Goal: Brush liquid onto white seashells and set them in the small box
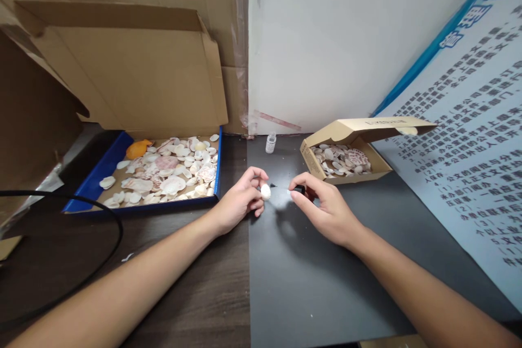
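A small white ribbed shell (266,191) is pinched in the fingertips of my left hand (243,198), over the seam between the wood-grain and dark grey surfaces. To its right, my right hand (320,204) is closed on a small black object (299,189) with a pale tip pointing toward the shell. The tip and the shell are apart. Beyond my hands stands a small clear bottle (271,143) with a white label, upright. A tiny dark pointed thing (273,185) shows between my hands, too small to make out.
On the left, an open blue-edged box (218,166) holds several shells and an orange one (138,149). A smaller cardboard box (312,164) with shells stands at the back right. A black cable (121,228) loops at the left. A white wall panel (318,38) rises behind.
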`<action>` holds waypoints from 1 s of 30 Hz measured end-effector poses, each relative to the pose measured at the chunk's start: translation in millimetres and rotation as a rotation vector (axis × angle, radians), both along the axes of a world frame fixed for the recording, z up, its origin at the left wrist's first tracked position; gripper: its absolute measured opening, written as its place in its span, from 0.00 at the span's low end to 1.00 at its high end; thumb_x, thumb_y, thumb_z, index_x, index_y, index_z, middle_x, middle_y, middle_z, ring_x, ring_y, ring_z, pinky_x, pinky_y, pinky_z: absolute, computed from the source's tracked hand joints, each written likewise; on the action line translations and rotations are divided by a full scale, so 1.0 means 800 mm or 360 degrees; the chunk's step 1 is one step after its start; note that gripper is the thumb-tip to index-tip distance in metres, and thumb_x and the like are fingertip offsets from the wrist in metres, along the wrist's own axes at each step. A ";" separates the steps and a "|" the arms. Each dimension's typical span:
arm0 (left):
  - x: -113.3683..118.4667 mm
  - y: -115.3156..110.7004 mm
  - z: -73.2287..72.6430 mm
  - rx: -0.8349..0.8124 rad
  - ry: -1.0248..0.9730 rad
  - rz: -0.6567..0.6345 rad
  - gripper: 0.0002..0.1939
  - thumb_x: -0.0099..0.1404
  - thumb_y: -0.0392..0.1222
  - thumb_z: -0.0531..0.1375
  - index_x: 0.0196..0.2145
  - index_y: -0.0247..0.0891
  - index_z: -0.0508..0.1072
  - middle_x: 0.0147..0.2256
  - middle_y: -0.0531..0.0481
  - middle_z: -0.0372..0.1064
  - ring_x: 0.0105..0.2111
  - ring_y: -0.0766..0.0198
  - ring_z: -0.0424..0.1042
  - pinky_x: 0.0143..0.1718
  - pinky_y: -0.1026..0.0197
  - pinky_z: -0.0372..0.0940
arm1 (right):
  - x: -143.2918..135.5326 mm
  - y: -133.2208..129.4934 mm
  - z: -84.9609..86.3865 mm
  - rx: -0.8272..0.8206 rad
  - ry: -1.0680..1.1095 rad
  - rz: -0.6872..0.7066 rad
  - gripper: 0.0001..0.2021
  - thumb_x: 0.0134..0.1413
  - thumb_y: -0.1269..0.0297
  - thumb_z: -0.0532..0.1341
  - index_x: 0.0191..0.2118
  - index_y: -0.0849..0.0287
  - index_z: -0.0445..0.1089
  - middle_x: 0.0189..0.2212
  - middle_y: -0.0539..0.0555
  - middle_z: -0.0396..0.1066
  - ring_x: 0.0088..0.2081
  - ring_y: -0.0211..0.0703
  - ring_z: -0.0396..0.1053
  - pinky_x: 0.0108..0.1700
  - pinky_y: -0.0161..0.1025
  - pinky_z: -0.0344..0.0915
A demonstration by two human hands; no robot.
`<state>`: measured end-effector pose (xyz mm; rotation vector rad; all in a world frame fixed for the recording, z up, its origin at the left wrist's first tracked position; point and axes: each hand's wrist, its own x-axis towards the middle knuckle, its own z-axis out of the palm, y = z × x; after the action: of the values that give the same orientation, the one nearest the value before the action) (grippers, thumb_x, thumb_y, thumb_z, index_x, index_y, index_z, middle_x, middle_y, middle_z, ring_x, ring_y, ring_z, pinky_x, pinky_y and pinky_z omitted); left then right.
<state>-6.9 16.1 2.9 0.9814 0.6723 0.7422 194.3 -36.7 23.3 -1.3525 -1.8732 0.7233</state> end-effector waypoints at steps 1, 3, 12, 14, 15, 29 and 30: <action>0.000 0.000 0.000 0.0002 0.0001 0.0000 0.15 0.56 0.29 0.55 0.40 0.40 0.60 0.30 0.59 0.57 0.18 0.78 0.53 0.22 0.67 0.58 | 0.000 0.000 0.000 0.0009 0.0020 0.0033 0.05 0.64 0.63 0.56 0.39 0.56 0.68 0.27 0.47 0.63 0.27 0.36 0.59 0.31 0.34 0.58; 0.000 0.000 0.000 0.0001 0.0003 0.0001 0.15 0.56 0.29 0.55 0.40 0.40 0.60 0.31 0.59 0.58 0.18 0.78 0.53 0.22 0.67 0.58 | 0.000 0.000 0.001 0.0005 0.0031 0.0124 0.05 0.63 0.63 0.56 0.40 0.56 0.68 0.28 0.48 0.65 0.27 0.36 0.59 0.31 0.34 0.58; 0.000 -0.002 0.001 -0.0005 0.0004 0.0012 0.15 0.55 0.28 0.55 0.40 0.40 0.60 0.31 0.59 0.57 0.18 0.78 0.53 0.22 0.67 0.58 | 0.001 0.000 0.003 0.0052 0.0015 0.0122 0.04 0.62 0.64 0.57 0.39 0.57 0.68 0.29 0.49 0.67 0.27 0.36 0.61 0.31 0.34 0.60; 0.000 -0.002 0.001 -0.0005 0.0004 0.0004 0.15 0.55 0.29 0.55 0.40 0.40 0.60 0.30 0.59 0.57 0.18 0.78 0.53 0.22 0.67 0.58 | 0.001 0.000 0.003 0.0044 -0.0045 0.0097 0.04 0.61 0.65 0.57 0.37 0.57 0.68 0.26 0.47 0.65 0.25 0.36 0.59 0.30 0.33 0.58; 0.000 -0.002 0.001 -0.0002 0.0004 -0.0001 0.15 0.55 0.29 0.55 0.40 0.40 0.60 0.30 0.59 0.57 0.18 0.78 0.53 0.22 0.67 0.58 | 0.001 0.000 0.003 0.0046 -0.0067 0.0053 0.03 0.61 0.66 0.57 0.36 0.57 0.67 0.25 0.47 0.63 0.25 0.36 0.59 0.29 0.33 0.57; 0.001 -0.003 -0.001 0.0050 0.0048 -0.0034 0.13 0.58 0.31 0.56 0.40 0.41 0.59 0.31 0.59 0.57 0.18 0.78 0.52 0.22 0.67 0.58 | 0.000 -0.001 0.003 0.0045 -0.0004 0.0076 0.05 0.63 0.63 0.57 0.40 0.57 0.69 0.26 0.48 0.65 0.26 0.36 0.60 0.30 0.34 0.60; 0.001 -0.003 -0.001 0.0073 0.0070 -0.0046 0.13 0.58 0.32 0.57 0.40 0.41 0.59 0.31 0.59 0.57 0.18 0.78 0.52 0.22 0.67 0.58 | 0.000 -0.001 0.003 0.0044 -0.0023 0.0079 0.05 0.63 0.63 0.57 0.40 0.57 0.69 0.26 0.48 0.65 0.26 0.36 0.60 0.30 0.34 0.60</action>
<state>-6.0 13.6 2.0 1.0501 0.6807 0.7151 194.2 -37.4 25.8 -1.3011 -1.9269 0.7118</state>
